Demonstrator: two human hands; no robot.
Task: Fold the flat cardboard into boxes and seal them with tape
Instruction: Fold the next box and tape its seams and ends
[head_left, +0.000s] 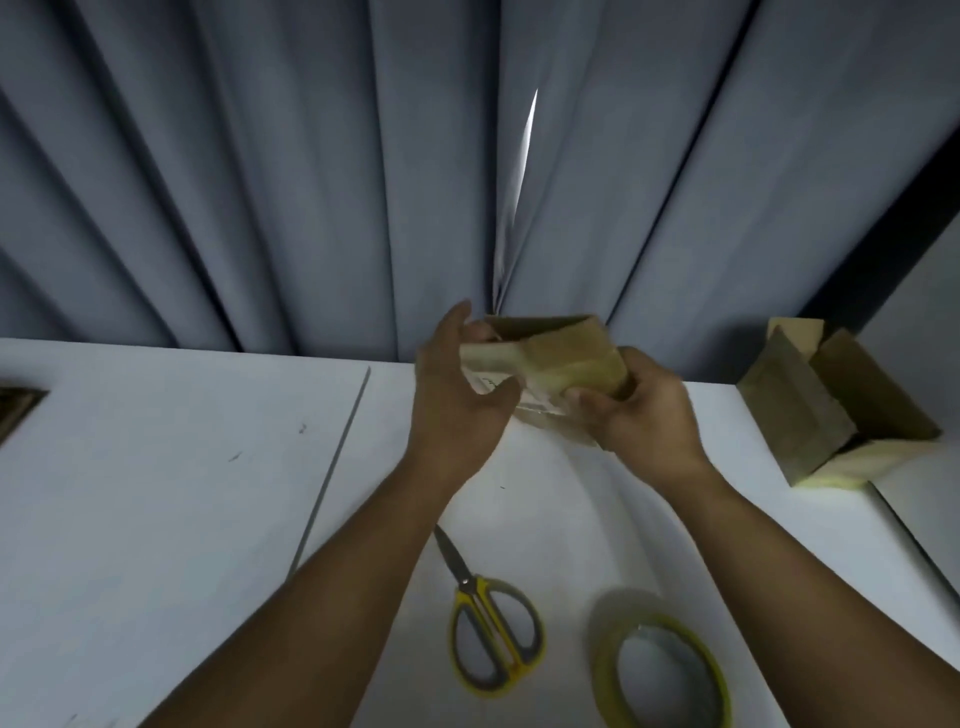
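Note:
A small brown cardboard box (563, 358) is held above the white table (156, 467), its taped side facing me and its far end open. My left hand (462, 395) grips its left end, thumb under and fingers over the top. My right hand (639, 415) holds the right end, fingers curled round the lower corner. A roll of clear tape with a yellow core (662, 670) lies flat near the front right. Yellow-handled scissors (488, 623), closed, lie left of the roll. The picture is somewhat blurred.
Another cardboard box (826, 410) with raised flaps and yellowish tape stands at the right edge of the table. A grey pleated curtain (311, 182) hangs behind the table. A dark brown object (15, 408) shows at the far left edge.

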